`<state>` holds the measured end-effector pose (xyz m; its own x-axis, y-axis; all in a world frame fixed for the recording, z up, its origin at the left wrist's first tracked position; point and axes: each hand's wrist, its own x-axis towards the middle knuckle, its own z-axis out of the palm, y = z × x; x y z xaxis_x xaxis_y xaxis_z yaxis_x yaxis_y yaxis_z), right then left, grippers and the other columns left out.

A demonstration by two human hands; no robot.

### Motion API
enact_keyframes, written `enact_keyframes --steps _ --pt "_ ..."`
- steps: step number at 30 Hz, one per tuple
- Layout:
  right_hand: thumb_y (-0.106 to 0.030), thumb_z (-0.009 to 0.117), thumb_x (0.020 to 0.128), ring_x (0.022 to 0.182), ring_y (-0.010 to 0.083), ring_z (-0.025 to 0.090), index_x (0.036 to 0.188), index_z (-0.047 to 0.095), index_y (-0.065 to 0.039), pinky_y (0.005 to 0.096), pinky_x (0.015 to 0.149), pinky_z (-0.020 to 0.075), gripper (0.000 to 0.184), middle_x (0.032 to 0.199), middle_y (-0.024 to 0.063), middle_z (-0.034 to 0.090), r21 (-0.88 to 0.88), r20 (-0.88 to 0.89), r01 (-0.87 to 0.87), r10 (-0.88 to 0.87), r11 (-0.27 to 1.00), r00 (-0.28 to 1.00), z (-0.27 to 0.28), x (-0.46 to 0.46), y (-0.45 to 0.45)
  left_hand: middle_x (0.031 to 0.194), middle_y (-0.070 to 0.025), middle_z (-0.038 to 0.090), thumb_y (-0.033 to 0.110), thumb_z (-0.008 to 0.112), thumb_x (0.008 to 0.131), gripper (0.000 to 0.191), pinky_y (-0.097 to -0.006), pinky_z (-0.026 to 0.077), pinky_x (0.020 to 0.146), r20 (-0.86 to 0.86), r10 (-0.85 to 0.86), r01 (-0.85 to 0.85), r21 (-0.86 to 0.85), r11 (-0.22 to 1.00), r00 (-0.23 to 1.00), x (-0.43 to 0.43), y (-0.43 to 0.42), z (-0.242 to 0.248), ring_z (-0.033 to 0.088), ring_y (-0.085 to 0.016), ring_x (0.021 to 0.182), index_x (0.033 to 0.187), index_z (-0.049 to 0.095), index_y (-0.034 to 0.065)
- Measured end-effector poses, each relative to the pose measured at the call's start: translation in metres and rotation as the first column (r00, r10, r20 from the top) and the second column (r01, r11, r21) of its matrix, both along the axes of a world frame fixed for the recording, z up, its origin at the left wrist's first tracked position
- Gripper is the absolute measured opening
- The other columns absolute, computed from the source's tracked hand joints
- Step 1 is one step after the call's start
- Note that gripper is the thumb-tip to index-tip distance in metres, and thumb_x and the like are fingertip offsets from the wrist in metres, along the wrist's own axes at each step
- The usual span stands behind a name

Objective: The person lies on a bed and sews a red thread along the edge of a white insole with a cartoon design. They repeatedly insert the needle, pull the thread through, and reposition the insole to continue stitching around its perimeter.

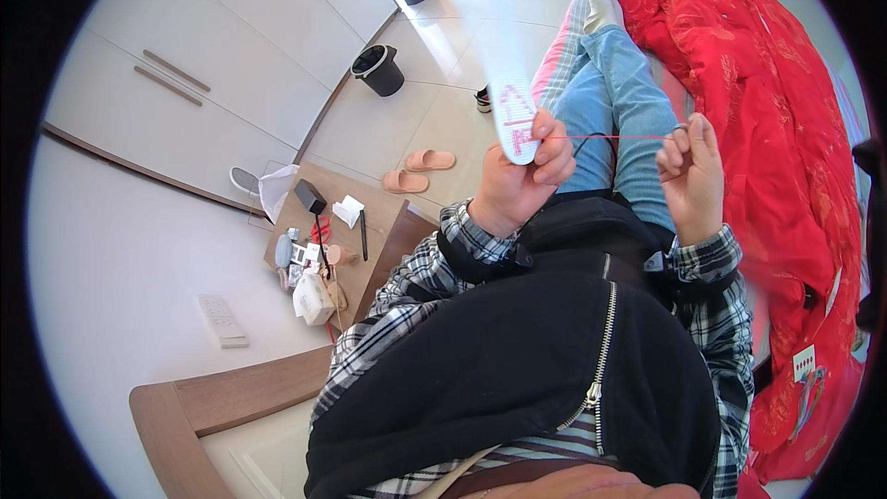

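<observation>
My left hand holds a white insole-shaped piece by its lower end, with the thumb on its right edge. Dark pink stitching in a pattern shows on its lower part; the upper end fades into the glare. A taut red thread runs from the piece across my lap to my right hand, whose thumb and fingers pinch it. Whether a needle is between those fingers cannot be seen. Both hands are above my legs in blue jeans.
A bedside table at the left bears red scissors, a black pen and a tissue pack. A red quilt lies along the right. Pink slippers and a black bin stand on the tiled floor.
</observation>
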<state>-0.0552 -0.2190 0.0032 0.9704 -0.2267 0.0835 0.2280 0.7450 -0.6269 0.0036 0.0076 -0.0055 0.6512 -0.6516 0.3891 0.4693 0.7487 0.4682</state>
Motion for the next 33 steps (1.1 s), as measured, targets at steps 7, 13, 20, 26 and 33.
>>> enact_keyframes --steps 7,13,20,26,33 --pt "-0.021 0.049 0.105 0.055 0.0042 0.033 0.102 0.052 -0.011 0.0204 0.048 0.0293 0.010 0.070 -0.0047 0.039 -0.194 0.048 -0.001 0.011 0.981 0.999 -0.002 -0.004 0.017 0.068 -0.0011 0.043 0.025 0.049 0.099 0.018 -0.0257 0.030 0.054 -0.003 -0.124 0.124 0.026 0.992 0.992 -0.003 -0.007 -0.006 0.038 -0.011 0.053 0.088 0.046 0.0115" --pt "-0.013 0.054 0.102 0.055 0.0008 0.035 0.105 0.057 -0.008 0.0186 0.049 0.0291 0.007 0.069 -0.0083 0.044 -0.686 0.109 0.030 0.062 0.727 0.992 0.016 -0.023 0.045 0.065 -0.0023 0.045 0.027 0.046 0.100 0.022 -0.0257 0.030 0.051 -0.003 -0.131 0.130 0.140 0.981 0.991 -0.007 -0.013 -0.003 0.039 -0.011 0.050 0.086 0.047 0.0102" --pt "0.002 0.061 0.090 0.077 0.0209 0.070 0.104 0.066 0.000 0.0281 0.065 0.0527 0.015 0.082 0.0099 0.066 -0.883 0.420 0.380 0.100 0.276 0.902 0.037 -0.033 0.053 0.066 -0.0034 0.048 0.027 0.047 0.099 0.022 -0.0255 0.034 0.051 -0.055 -0.128 0.137 0.211 0.968 0.990 -0.013 -0.013 -0.005 0.043 -0.012 0.050 0.090 0.051 0.0075" --pt "0.002 0.064 0.088 0.073 0.0228 0.068 0.103 0.067 -0.001 0.0301 0.063 0.0522 0.016 0.081 0.0095 0.065 -0.865 0.471 0.440 0.090 0.242 0.877 0.030 -0.029 0.055 0.067 -0.0034 0.049 0.029 0.048 0.099 0.023 -0.0255 0.035 0.052 -0.045 -0.167 0.173 0.198 0.965 0.985 -0.012 -0.014 -0.006 0.045 -0.013 0.051 0.092 0.053 0.0069" --pt "0.002 0.064 0.087 0.073 0.0226 0.069 0.102 0.067 -0.002 0.0300 0.062 0.0528 0.016 0.081 0.0094 0.066 -0.857 0.480 0.446 0.088 0.257 0.873 0.027 -0.029 0.055 0.068 -0.0034 0.049 0.032 0.047 0.100 0.026 -0.0254 0.036 0.052 -0.037 -0.183 0.187 0.194 0.963 0.982 -0.012 -0.013 -0.007 0.045 -0.013 0.051 0.093 0.053 0.0077"
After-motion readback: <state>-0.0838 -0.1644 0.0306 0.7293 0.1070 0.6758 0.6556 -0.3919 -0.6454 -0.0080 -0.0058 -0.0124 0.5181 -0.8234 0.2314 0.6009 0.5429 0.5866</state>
